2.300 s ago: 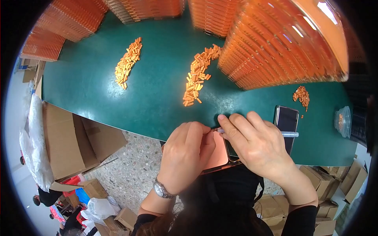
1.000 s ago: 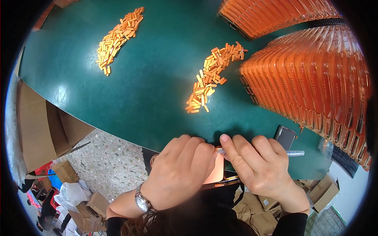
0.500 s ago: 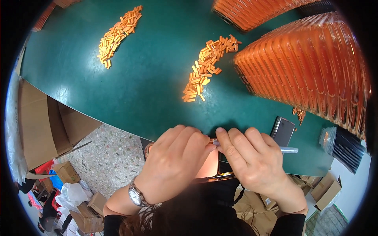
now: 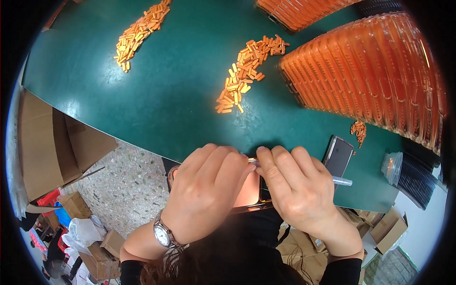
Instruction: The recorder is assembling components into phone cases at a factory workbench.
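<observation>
Across most of the frame, a green table (image 4: 175,90), curved near edge sloping from the left side toward the lower right. At the right, a tall stack of ribbed, see-through orange cases (image 4: 361,76); at the top right, a second orange stack (image 4: 304,12), cut off by the frame. At the left edge, beyond the table, an open cardboard box (image 4: 40,142). Just below centre, the left hand (image 4: 206,185) and right hand (image 4: 299,185), close together, fingertips nearly meeting. Between and beneath both hands, at the table's near edge, an orange-rimmed case (image 4: 249,191) with a flat peach panel, largely covered by the left hand. Left thumb and fingers pinched together at the upper edge of the case, exact contact hidden under the knuckles. At upper centre, a long heap of small orange strips (image 4: 240,78); at upper left, another such heap (image 4: 140,35). Right of the right hand, a dark phone (image 4: 338,154). Farther right, a clear round tub (image 4: 392,167). On the left wrist, a silver watch (image 4: 162,235). Just above the phone, a little pile of tiny orange bits (image 4: 359,131). Under the right hand, gripped by curled fingers, a pale slim tube (image 4: 342,181), one end poking out rightward.
</observation>
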Demonstrator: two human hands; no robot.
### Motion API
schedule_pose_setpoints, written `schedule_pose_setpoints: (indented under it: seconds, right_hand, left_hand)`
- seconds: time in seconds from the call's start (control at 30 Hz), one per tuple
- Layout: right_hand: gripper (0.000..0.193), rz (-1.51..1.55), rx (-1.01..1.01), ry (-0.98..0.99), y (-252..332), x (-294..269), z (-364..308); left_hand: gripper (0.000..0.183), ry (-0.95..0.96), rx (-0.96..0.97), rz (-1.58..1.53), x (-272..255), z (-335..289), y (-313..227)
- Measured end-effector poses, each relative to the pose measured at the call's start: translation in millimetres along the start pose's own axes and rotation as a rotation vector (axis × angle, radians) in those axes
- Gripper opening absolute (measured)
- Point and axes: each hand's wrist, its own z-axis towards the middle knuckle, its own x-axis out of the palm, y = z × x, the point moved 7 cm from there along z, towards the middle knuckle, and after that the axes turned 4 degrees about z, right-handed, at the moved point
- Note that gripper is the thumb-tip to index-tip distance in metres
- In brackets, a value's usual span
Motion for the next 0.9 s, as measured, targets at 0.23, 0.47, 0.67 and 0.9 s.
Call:
schedule_pose_setpoints:
  seconds: [0.23,0.47,0.67,0.9]
  right_hand:
    - [0.039,-0.122,-0.171,-0.103,0,-9,-6]
    - [0.062,0.378,0.065,-0.195,-23,-52,-16]
    - [0.04,0.656,0.172,-0.195,-32,-31,0]
    - [0.012,0.455,0.296,-0.161,-40,-2,42]
  left_hand:
    - [0.026,-0.092,0.031,-0.046,-11,-14,-1]
    - [0.024,-0.23,0.273,0.015,-46,-27,-18]
    - [0.026,-0.213,0.219,0.073,-47,-32,-3]
    - [0.03,-0.192,0.099,0.023,-45,-43,13]
